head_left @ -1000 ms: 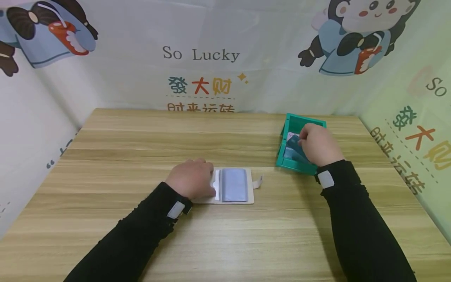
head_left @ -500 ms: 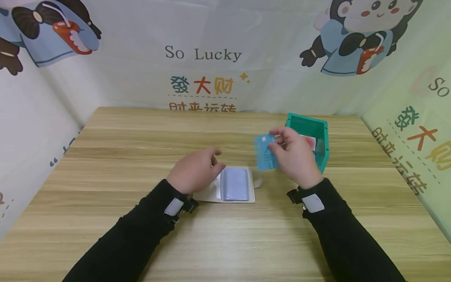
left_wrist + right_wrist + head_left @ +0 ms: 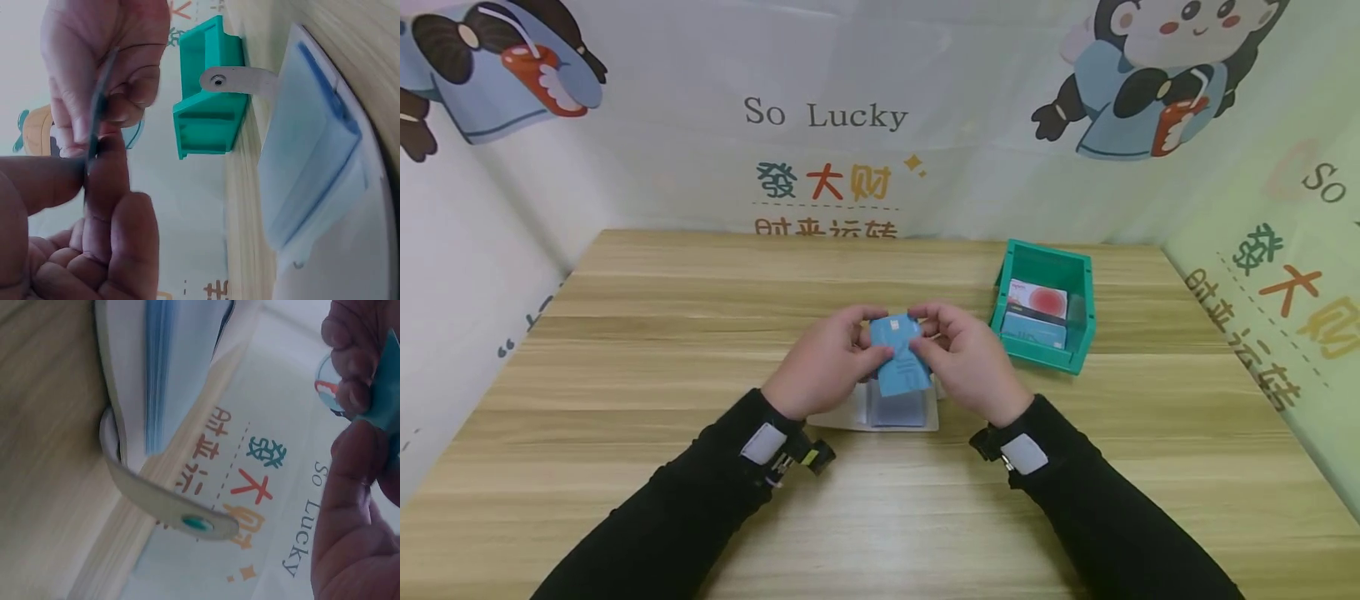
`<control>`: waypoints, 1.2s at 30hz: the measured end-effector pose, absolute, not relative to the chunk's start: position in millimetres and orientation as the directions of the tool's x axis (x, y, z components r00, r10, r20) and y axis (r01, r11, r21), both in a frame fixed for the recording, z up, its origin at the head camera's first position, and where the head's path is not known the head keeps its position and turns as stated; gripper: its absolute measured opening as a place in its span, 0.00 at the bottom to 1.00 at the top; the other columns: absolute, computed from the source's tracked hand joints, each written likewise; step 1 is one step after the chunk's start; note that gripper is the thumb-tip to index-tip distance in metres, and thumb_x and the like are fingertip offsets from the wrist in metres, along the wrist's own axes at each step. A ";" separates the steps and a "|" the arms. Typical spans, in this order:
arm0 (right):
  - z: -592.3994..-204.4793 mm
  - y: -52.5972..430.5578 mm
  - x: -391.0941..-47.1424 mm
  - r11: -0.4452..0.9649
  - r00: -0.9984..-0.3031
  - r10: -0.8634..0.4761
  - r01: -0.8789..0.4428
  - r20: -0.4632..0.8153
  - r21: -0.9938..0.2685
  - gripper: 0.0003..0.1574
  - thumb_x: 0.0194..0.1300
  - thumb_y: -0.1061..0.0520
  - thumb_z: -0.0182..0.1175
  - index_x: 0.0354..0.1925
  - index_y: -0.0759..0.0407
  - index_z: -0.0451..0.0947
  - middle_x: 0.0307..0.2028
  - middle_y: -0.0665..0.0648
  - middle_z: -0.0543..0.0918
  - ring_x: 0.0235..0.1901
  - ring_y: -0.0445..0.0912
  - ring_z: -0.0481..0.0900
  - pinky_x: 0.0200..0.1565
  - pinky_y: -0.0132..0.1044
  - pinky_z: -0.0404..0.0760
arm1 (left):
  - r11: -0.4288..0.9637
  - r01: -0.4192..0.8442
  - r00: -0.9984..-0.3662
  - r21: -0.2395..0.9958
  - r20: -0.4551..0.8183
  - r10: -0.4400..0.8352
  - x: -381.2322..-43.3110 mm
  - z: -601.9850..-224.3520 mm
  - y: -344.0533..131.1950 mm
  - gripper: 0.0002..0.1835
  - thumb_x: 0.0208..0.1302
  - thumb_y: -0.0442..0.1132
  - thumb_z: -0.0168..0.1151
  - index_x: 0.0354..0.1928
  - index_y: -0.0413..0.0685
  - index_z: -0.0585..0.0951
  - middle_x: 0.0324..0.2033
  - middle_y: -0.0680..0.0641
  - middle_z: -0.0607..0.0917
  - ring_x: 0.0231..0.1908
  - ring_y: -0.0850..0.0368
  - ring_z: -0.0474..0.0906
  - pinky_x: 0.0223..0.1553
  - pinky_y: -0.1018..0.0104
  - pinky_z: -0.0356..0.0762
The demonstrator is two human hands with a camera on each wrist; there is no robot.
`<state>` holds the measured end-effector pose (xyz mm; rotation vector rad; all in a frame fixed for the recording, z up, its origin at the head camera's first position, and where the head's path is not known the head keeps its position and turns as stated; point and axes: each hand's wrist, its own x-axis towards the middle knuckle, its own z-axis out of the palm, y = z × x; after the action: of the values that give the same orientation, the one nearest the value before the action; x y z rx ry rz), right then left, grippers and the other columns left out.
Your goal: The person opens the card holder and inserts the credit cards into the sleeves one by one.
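Observation:
A blue bank card (image 3: 900, 357) with a chip is held up between both hands. My left hand (image 3: 826, 360) pinches its left edge between thumb and fingers; my right hand (image 3: 972, 358) pinches the right edge. In the left wrist view the card (image 3: 97, 112) appears nearly edge-on. Below it an open card holder (image 3: 898, 412) with clear plastic sleeves lies on the table, partly hidden by the card and hands. Its strap (image 3: 169, 503) with a snap button sticks out to the side in the right wrist view.
A green plastic bin (image 3: 1047, 354) stands at the right of the wooden table (image 3: 700, 300). Inside lie a red-and-white card (image 3: 1037, 298) and a blue card (image 3: 1033, 331). A printed cloth (image 3: 970, 192) hangs behind the table.
My right hand has lifted the blue bank card from the bin and carried it left over the card holder. My left hand has risen off the holder and taken the card's other edge.

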<state>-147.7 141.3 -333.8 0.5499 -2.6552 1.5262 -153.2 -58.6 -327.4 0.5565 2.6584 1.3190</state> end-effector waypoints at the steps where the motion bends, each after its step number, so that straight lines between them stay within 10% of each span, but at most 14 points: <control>1: -333.3 140.4 -146.8 0.490 -0.936 -0.303 -0.314 0.179 -0.813 0.21 0.65 0.60 0.58 0.57 0.54 0.72 0.37 0.52 0.78 0.31 0.43 0.75 0.33 0.37 0.80 | 0.561 0.264 -0.928 0.785 0.047 0.370 -153.7 -327.7 -61.1 0.25 0.63 0.45 0.61 0.61 0.49 0.69 0.25 0.51 0.79 0.21 0.57 0.73 0.17 0.64 0.67; 12: -335.8 150.2 -145.9 0.836 -0.859 -0.497 -0.434 -0.125 -0.337 0.19 0.62 0.52 0.62 0.51 0.57 0.80 0.46 0.54 0.82 0.42 0.45 0.75 0.49 0.46 0.76 | 0.761 0.214 -0.940 0.612 -0.081 0.330 -168.7 -328.5 -80.9 0.27 0.66 0.44 0.57 0.65 0.44 0.66 0.25 0.48 0.77 0.21 0.57 0.73 0.20 0.63 0.70; 36: -343.7 146.6 -145.5 0.838 -0.825 -0.532 -0.482 -0.188 -0.256 0.13 0.60 0.51 0.64 0.42 0.53 0.84 0.36 0.50 0.83 0.30 0.42 0.74 0.41 0.38 0.79 | 0.832 0.255 -0.925 0.492 -0.127 0.359 -171.1 -344.1 -83.6 0.22 0.63 0.44 0.60 0.56 0.41 0.75 0.45 0.45 0.81 0.37 0.56 0.74 0.43 0.55 0.75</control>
<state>-145.5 146.6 -343.7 0.9136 -3.2529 0.3399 -171.1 -83.6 -344.1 0.4748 2.7991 0.7074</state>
